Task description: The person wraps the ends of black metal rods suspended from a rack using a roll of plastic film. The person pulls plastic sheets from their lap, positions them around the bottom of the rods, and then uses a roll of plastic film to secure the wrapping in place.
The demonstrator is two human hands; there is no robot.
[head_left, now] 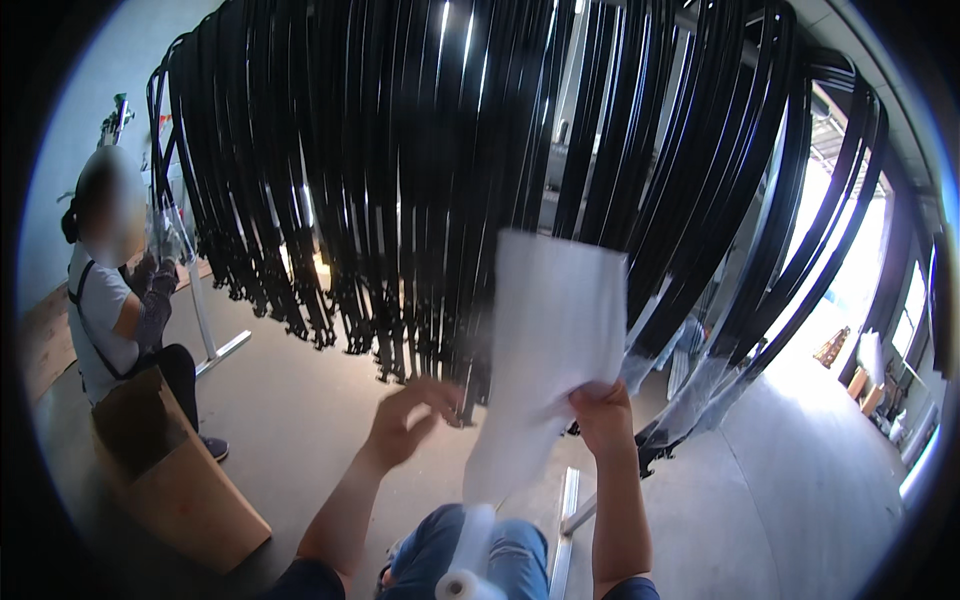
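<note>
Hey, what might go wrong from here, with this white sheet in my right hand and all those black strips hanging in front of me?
The white sheet might slip or crease, since only your right hand grips it, by its right side. The black strips hang close together, so your left hand, near their lower ends, might snag one.

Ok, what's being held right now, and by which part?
The right hand grips a white sheet by its right edge, below the middle. The left hand is near the black straps; whether it holds one cannot be told.
</note>
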